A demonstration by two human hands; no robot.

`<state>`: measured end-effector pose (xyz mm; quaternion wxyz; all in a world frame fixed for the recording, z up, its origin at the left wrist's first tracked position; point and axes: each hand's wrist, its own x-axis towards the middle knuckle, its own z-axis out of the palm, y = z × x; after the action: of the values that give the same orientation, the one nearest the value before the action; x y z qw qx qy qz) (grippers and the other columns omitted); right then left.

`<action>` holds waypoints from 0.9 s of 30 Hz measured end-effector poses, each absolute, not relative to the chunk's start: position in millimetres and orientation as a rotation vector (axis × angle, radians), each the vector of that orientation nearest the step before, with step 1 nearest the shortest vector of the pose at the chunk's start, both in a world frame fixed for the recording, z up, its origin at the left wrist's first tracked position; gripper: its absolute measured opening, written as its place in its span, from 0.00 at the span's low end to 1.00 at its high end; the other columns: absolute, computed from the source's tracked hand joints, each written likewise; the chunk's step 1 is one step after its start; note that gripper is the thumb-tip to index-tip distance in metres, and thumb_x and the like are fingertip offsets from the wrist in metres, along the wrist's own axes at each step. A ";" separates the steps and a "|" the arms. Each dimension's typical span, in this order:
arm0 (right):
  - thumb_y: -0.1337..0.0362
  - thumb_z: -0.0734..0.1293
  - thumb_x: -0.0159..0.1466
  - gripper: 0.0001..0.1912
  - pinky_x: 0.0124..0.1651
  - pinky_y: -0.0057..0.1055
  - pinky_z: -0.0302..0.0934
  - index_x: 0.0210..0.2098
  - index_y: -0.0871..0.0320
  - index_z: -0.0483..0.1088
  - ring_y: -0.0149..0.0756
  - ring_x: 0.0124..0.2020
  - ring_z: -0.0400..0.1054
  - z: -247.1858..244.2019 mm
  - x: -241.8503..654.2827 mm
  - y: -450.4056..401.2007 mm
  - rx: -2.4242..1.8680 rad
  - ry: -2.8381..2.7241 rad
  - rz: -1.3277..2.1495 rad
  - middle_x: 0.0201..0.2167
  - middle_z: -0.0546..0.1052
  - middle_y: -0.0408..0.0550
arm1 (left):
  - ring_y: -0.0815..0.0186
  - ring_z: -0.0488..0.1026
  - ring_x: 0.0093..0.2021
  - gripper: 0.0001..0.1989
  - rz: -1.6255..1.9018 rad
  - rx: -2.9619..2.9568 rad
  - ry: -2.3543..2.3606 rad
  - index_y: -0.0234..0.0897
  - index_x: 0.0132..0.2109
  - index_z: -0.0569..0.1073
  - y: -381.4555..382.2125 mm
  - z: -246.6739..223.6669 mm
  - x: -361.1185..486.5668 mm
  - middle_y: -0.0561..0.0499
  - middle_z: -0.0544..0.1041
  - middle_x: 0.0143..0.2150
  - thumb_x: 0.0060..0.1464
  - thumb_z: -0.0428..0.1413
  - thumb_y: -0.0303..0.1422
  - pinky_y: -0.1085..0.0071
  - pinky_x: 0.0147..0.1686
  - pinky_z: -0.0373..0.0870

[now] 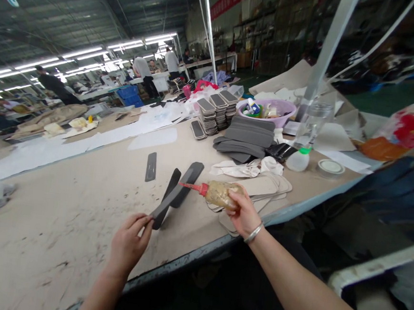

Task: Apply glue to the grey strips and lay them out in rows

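My left hand (130, 243) pinches the near end of a long dark grey strip (169, 201), which slants up and away from the fingers. Under and beside it are a black strip (172, 183) and another grey strip (189, 182). My right hand (244, 211) is wrapped round a glue bottle (221, 194) with yellowish contents, tipped on its side. Its red nozzle (192, 187) points left, close to the held strip's upper part; whether they touch I cannot tell. A small dark piece (151, 167) lies apart on the table, farther back.
Beyond my right hand lie light-backed pieces (262, 187), a white cloth (243, 168) and a pile of dark strips (246, 138). Stacked oval pieces (215, 110), a purple basin (281, 119) and a round tin (330, 167) stand behind. A metal post (326, 54) rises at right; people work in the distance.
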<state>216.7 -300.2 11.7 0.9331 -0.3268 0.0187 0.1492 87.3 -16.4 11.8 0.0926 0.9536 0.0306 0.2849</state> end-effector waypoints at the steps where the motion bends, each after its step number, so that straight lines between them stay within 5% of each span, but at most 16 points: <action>1: 0.64 0.73 0.50 0.17 0.15 0.16 0.41 0.36 0.54 0.65 0.21 0.18 0.54 12.2 214.4 -300.3 -0.682 0.027 0.313 0.27 0.67 0.37 | 0.64 0.73 0.40 0.09 0.763 2.835 0.090 0.38 0.38 0.76 -19.9 7.3 73.9 0.48 0.75 0.40 0.52 0.53 0.35 0.69 0.45 0.68; 7: 0.66 0.73 0.49 0.16 0.14 0.15 0.44 0.35 0.54 0.67 0.19 0.17 0.50 7.7 200.1 -293.0 -0.719 0.046 0.396 0.26 0.66 0.37 | 0.66 0.72 0.35 0.10 0.648 2.305 0.572 0.37 0.35 0.74 -29.0 -9.2 55.6 0.49 0.74 0.37 0.51 0.53 0.38 0.70 0.40 0.70; 17: 0.65 0.74 0.47 0.15 0.13 0.16 0.45 0.32 0.56 0.69 0.19 0.17 0.47 13.3 204.2 -284.7 -0.556 0.141 0.392 0.28 0.69 0.40 | 0.70 0.71 0.32 0.17 0.756 1.594 0.565 0.33 0.38 0.70 -37.1 56.5 183.2 0.51 0.73 0.35 0.42 0.56 0.41 0.71 0.34 0.72; 27: 0.62 0.71 0.49 0.14 0.11 0.17 0.47 0.36 0.53 0.70 0.26 0.23 0.60 22.6 214.0 -309.2 -0.521 0.126 0.380 0.38 0.72 0.46 | 0.67 0.71 0.40 0.21 0.517 1.109 0.862 0.39 0.40 0.66 -104.4 -22.9 88.5 0.50 0.71 0.43 0.39 0.61 0.42 0.70 0.38 0.68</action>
<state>214.0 -309.2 22.6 0.9465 -0.2559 0.0619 0.1867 88.5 -104.4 -22.9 0.7329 0.5041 0.3918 0.2351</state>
